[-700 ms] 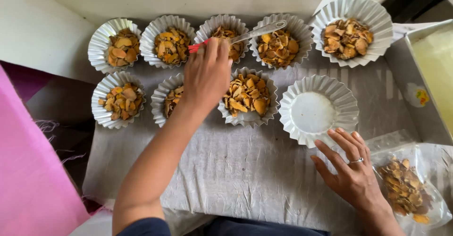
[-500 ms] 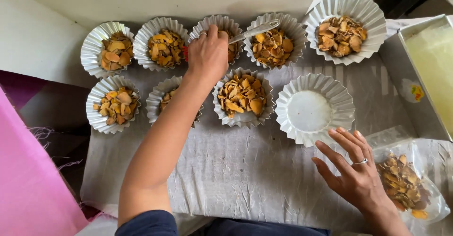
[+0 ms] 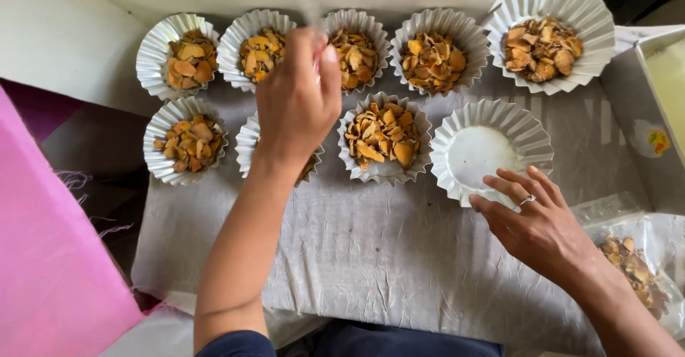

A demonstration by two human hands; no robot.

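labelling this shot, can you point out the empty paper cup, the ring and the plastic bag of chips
empty paper cup [image 3: 477, 158], head view, on its bare white bottom
ring [image 3: 526, 200], head view, on the band, right hand's finger
plastic bag [image 3: 638, 268], head view, on the clear film over the chips

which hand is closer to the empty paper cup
Right. The right hand rests on the cloth with its fingertips at the near rim of the empty paper cup. The left hand is raised over the filled cups, well off to the cup's left.

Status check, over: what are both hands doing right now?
Left hand raised over filled cups, fingers closed on a blurred utensil. Right hand open, fingertips at empty cup. Nothing blocking.
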